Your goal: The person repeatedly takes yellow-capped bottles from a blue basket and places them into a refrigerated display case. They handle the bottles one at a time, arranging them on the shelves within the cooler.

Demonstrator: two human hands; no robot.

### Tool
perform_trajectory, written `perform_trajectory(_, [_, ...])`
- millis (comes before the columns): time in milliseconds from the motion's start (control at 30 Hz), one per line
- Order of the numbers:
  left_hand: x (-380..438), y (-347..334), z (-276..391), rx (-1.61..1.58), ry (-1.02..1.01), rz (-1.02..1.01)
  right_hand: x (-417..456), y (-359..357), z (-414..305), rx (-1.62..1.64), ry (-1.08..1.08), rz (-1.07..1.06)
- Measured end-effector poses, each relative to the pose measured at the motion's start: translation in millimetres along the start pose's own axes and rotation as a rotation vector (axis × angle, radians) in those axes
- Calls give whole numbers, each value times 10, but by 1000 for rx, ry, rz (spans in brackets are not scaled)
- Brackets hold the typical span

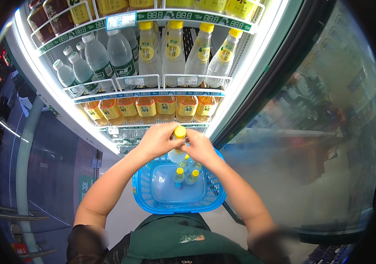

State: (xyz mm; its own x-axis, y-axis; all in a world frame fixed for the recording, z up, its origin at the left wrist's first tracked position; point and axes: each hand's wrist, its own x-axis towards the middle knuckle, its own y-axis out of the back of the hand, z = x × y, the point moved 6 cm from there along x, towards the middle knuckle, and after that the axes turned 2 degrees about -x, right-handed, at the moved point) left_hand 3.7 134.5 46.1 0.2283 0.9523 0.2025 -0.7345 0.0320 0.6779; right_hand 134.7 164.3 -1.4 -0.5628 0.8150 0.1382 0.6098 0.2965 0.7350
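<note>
My left hand (159, 139) and my right hand (200, 145) meet around the neck of a clear plastic bottle (176, 157) with a yellow cap. The fingers cover much of its upper part. It is upright above the far side of a blue plastic shopping basket (180, 210). Inside the basket, towards its far right, stand several yellow-capped bottles (192, 177) of the same look. Ahead, the middle shelf of a lit drinks cooler holds a row of similar yellow-capped bottles (173, 54).
White-capped water bottles (97, 56) stand left on that shelf, behind a wire rail (138, 76). Amber drink bottles (146, 107) line the shelf below. At my right the cooler's glass door (293, 158) stands wide open. A glass panel (52, 142) is on the left.
</note>
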Motion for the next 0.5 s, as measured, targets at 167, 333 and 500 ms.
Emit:
perform_trajectory(167, [420,559,707,-476,-87,-9,139,1192,-632,-19,39,252])
perform_trajectory(333, [742,818,729,-37,-225,243,287,2086,-1125,-118,227,553])
perform_trajectory(500, [1061,370,506,450,-421,177,442,2487,-1420,-238,281,662])
